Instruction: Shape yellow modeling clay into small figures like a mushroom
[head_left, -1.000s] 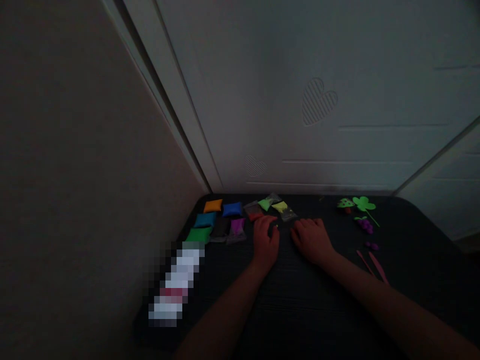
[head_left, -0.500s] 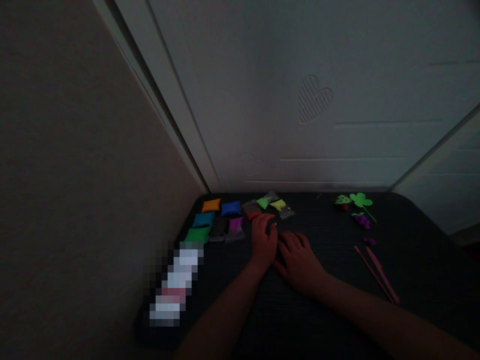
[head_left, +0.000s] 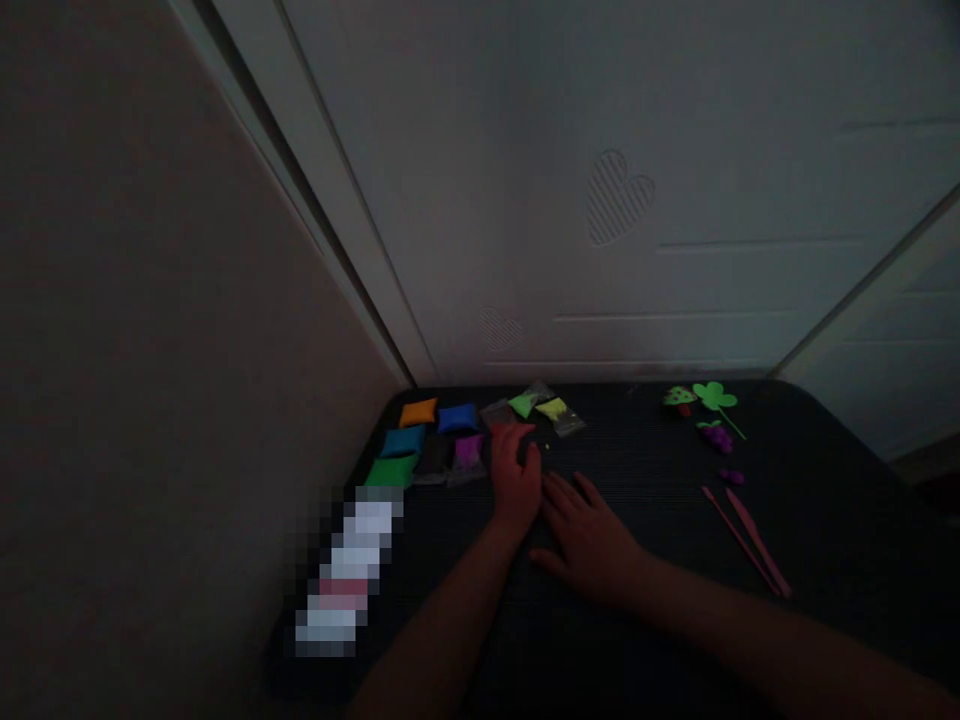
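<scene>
At the middle of the dark table (head_left: 645, 460), the left hand (head_left: 517, 483) is holding its thumb and fingers parted; just right and nearer, the right hand (head_left: 592, 532) is lying palm down, spread. A tiny yellow bit (head_left: 547, 447) is sitting just right of the left thumb.

Packets (head_left: 468, 452) are bunched at the back left of the table (head_left: 637, 660), with a panel (head_left: 465, 200) behind it. The left hand (head_left: 516, 482) is just right of most of them, the right hand (head_left: 589, 530) next to its wrist — kinda too dim to say if they touch. A crumb (head_left: 547, 447) sits just right of the left thumb. Over on the right: mushroom (head_left: 679, 398), clover (head_left: 716, 397) beside it, grapes (head_left: 718, 437) in front, beads (head_left: 732, 477) nearer — then a stick (head_left: 739, 538) with a knife (head_left: 757, 541) on its right.
</scene>
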